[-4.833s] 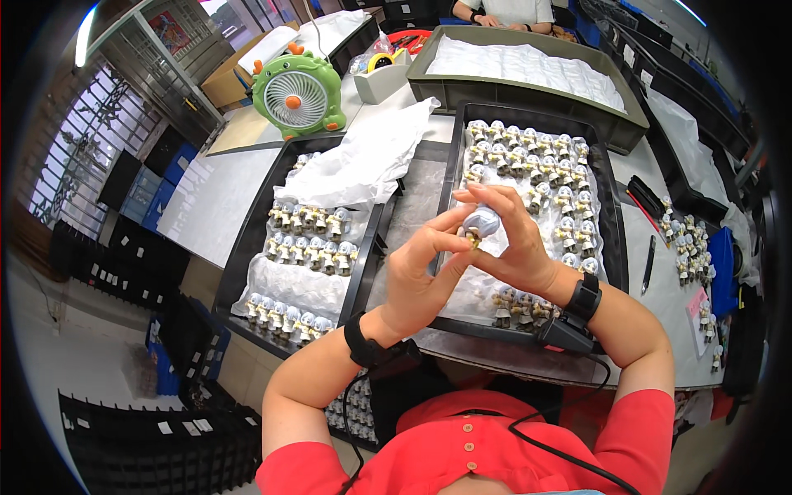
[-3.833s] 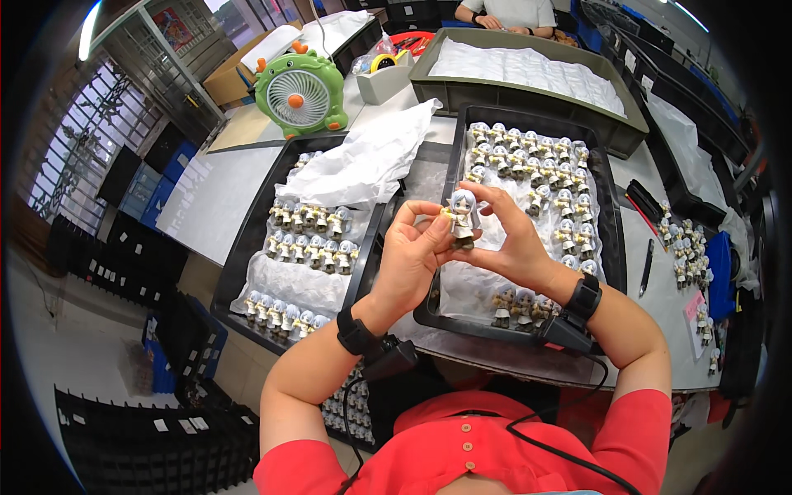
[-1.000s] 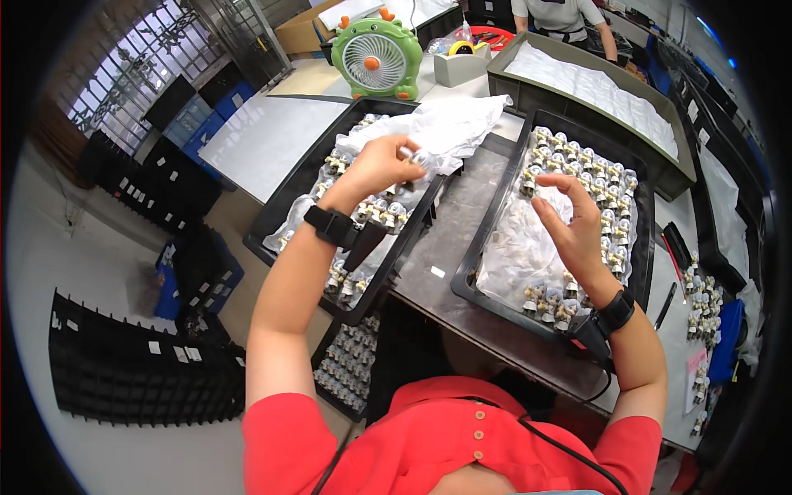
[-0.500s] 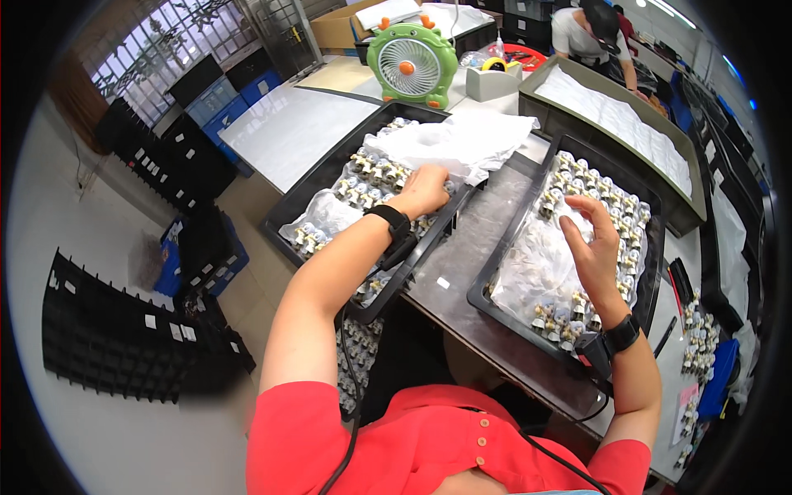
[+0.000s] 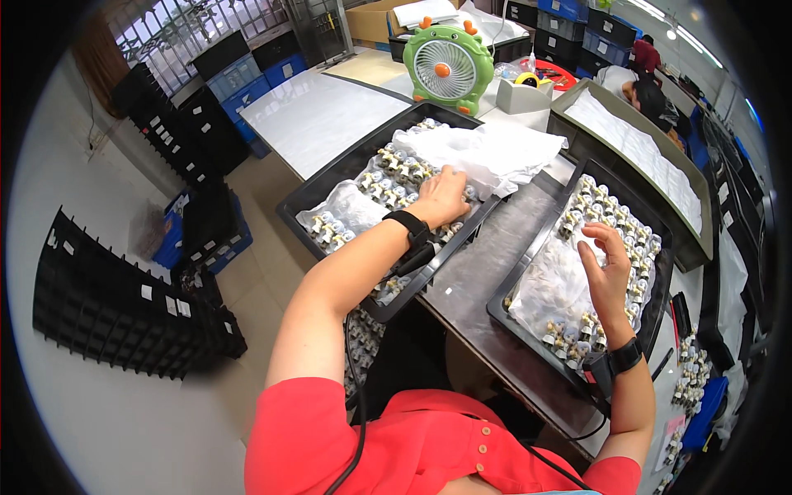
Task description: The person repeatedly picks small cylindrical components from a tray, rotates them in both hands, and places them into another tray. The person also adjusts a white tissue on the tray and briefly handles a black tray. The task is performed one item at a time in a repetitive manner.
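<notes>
Rows of small figurines (image 5: 407, 167) with pale bluish heads and yellowish-white bodies fill the left black tray (image 5: 294, 221). My left hand (image 5: 444, 200) reaches down among them beside a crumpled white sheet (image 5: 503, 157). Its fingers are curled and the tips hidden, so whatever they hold cannot be made out. Over the right black tray (image 5: 516, 318) my right hand (image 5: 610, 271) is raised, thumb and fingers curved with a gap between them. Nothing shows in that gap. Below it lie a translucent plastic sheet (image 5: 549, 285) and more figurines (image 5: 635, 235) along the tray's far and right sides.
A green fan (image 5: 445, 74) and a tape dispenser (image 5: 525, 92) stand behind the trays. To the far right is a large grey-green tray (image 5: 635, 136) lined with white. Loose figurines (image 5: 691, 375) lie at right. Another person (image 5: 635, 87) bends over farther back.
The view has shifted, so the trays appear lower and farther right. My right thumb and fingers look closer together. My left hand stays at the left tray's figurines. The person behind bends lower.
</notes>
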Available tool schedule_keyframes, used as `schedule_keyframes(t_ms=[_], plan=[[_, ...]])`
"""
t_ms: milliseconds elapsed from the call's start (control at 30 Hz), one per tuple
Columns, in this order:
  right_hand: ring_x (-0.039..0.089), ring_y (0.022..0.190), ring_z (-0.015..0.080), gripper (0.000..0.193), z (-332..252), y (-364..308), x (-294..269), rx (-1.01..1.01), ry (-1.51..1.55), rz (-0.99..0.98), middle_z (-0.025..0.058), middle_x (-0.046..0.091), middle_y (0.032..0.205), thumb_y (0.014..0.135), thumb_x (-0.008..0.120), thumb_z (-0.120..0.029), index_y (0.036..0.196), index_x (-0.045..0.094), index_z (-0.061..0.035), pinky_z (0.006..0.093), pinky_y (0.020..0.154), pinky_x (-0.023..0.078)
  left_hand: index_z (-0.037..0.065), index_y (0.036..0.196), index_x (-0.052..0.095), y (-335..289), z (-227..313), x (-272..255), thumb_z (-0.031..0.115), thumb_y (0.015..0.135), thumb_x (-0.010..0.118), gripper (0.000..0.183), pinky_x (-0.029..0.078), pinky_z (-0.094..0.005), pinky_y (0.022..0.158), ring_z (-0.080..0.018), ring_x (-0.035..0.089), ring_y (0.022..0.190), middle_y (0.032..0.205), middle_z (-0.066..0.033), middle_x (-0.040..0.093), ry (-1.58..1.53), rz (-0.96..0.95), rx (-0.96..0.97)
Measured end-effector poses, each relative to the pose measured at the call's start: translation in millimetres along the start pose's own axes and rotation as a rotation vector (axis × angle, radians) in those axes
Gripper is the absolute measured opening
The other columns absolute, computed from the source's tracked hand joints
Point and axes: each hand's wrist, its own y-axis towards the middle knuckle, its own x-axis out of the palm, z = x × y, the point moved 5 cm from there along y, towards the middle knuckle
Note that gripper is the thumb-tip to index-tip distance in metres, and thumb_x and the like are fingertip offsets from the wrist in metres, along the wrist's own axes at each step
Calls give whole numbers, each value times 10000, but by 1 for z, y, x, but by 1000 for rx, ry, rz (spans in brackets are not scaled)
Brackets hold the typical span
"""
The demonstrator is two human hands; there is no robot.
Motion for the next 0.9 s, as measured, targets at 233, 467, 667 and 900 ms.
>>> schedule_keyframes(t_ms=[233, 467, 667, 900], plan=[[576, 928, 190, 157, 3, 0, 1, 2, -2, -23, 74, 619, 992, 767, 620, -15, 922, 609, -39, 284, 779, 438, 62, 961, 621, 8, -25, 7, 359, 708, 692, 397, 478, -374, 776, -293, 612, 877, 934, -160, 626, -148, 50, -32], [586, 923, 186, 134, 5, 3, -3, 14, -13, -17, 69, 625, 976, 777, 615, -33, 911, 616, -36, 280, 784, 440, 75, 939, 663, 13, -111, -17, 327, 702, 704, 349, 498, -345, 721, -236, 643, 760, 810, -119, 663, -218, 245, -272], [593, 895, 176, 116, 14, 4, -7, 33, -11, 6, 68, 634, 945, 782, 617, -42, 897, 621, -28, 276, 777, 444, 98, 939, 657, 7, -100, -21, 307, 695, 714, 326, 493, -361, 753, -254, 637, 839, 867, -116, 664, -99, 159, -301], [589, 844, 139, 111, 38, 8, -23, 99, 20, 86, 55, 631, 906, 815, 615, -70, 910, 627, -15, 259, 791, 447, 98, 945, 651, 2, -93, -16, 284, 726, 696, 291, 480, -384, 804, -275, 619, 921, 979, -111, 650, -44, 87, -372]])
